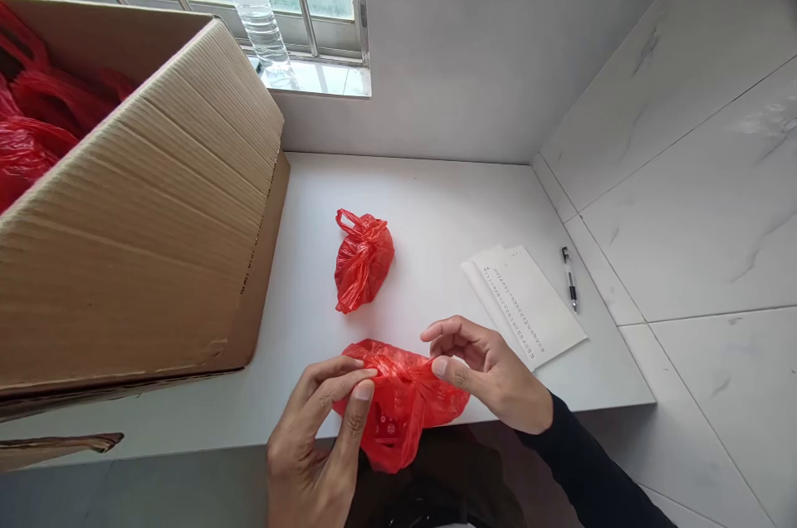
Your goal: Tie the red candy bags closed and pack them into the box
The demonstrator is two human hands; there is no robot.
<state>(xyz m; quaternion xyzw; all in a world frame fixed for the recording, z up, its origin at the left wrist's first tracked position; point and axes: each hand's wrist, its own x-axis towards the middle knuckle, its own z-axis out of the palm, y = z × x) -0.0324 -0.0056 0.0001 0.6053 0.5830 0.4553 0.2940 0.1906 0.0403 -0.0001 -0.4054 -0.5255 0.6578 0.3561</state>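
A crumpled red plastic bag lies at the near edge of the white counter, partly hanging over it. My left hand pinches its left side between thumb and fingers. My right hand grips its right side with the thumb pressed on the plastic and the fingers curled above. A second red bag, tied shut with its handles knotted, sits farther back on the counter, apart from both hands.
A large open cardboard box with several red bags inside fills the left. Folded printed papers and a pen lie at the right by the tiled wall. A clear plastic bottle stands on the windowsill.
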